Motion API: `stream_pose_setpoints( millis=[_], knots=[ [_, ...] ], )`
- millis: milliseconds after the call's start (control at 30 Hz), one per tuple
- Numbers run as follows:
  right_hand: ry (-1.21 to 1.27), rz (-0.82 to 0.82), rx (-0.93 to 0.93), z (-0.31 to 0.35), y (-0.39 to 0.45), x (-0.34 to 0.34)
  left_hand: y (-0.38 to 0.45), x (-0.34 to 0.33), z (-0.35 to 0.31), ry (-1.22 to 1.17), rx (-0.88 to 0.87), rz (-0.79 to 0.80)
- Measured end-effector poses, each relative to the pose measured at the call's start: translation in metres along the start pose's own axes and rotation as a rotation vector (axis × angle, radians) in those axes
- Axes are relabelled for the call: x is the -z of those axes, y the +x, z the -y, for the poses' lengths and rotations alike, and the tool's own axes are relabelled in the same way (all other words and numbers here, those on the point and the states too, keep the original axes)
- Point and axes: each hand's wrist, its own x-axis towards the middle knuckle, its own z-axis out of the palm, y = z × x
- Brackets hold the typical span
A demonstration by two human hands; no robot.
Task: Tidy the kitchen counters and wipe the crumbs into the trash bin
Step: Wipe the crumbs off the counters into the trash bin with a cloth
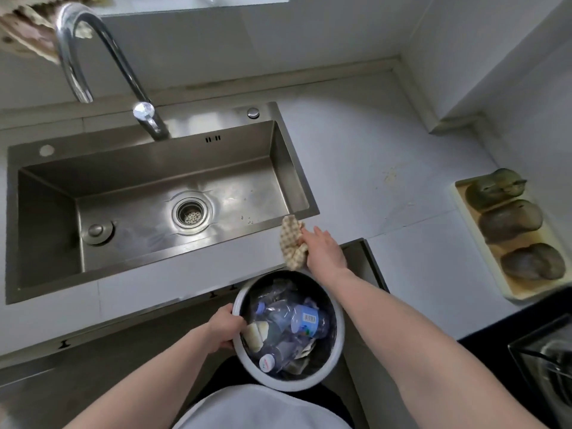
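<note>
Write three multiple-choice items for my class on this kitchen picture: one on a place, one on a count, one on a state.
1. Where is the bin?
A. in the sink
B. below the counter edge, held at its rim
C. on the tray

2. How many dark lumps lie on the tray?
A. one
B. three
C. five

3. What is the right hand doing?
A. holding a checked cloth
B. turning the tap
C. hanging idle

Answers:
1 B, the left hand grips the rim, in front of the counter.
2 B, three sit in a row.
3 A, its fingers hold the cloth at the counter edge above the bin.
</note>
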Motion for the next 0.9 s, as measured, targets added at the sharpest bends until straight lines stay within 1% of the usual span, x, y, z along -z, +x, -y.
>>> stream_pose_setpoints(
  millis=[167,267,367,467,533,633,700,767,833,900],
  knots=[
    [0.11,-0.17,-0.18,-0.061,0.007,0.036,0.004,-0.019,-0.028,0.06,-0.001,0.024],
    [0.284,-0.343,-0.287,-0.101,0.006,0.062,0.014,-0.027,-0.041,0.082,0.015,0.042],
    [0.457,-0.534,-0.393,-0.146,0.001,0.09,0.023,-0.039,-0.05,0.11,0.03,0.015],
    [0.486,-0.643,-0.424,-0.191,-0.001,0.117,0.025,-0.056,-0.059,0.106,0.039,-0.006],
    [0.463,-0.68,-0.444,-0.221,0.005,0.131,0.024,-0.066,-0.067,0.105,0.048,-0.022],
    [0.381,-0.635,-0.474,-0.258,0.025,0.143,0.025,-0.08,-0.075,0.099,0.065,-0.043],
    [0.314,-0.509,-0.492,-0.273,0.043,0.146,0.026,-0.089,-0.079,0.083,0.067,-0.055],
    [0.293,-0.327,-0.491,-0.281,0.058,0.145,0.028,-0.097,-0.082,0.07,0.056,-0.079],
    [0.269,-0.185,-0.41,-0.285,0.07,0.139,0.032,-0.103,-0.083,0.065,0.059,-0.105],
    [0.215,-0.105,-0.314,-0.288,0.08,0.133,0.034,-0.109,-0.083,0.062,0.063,-0.119]
  ],
)
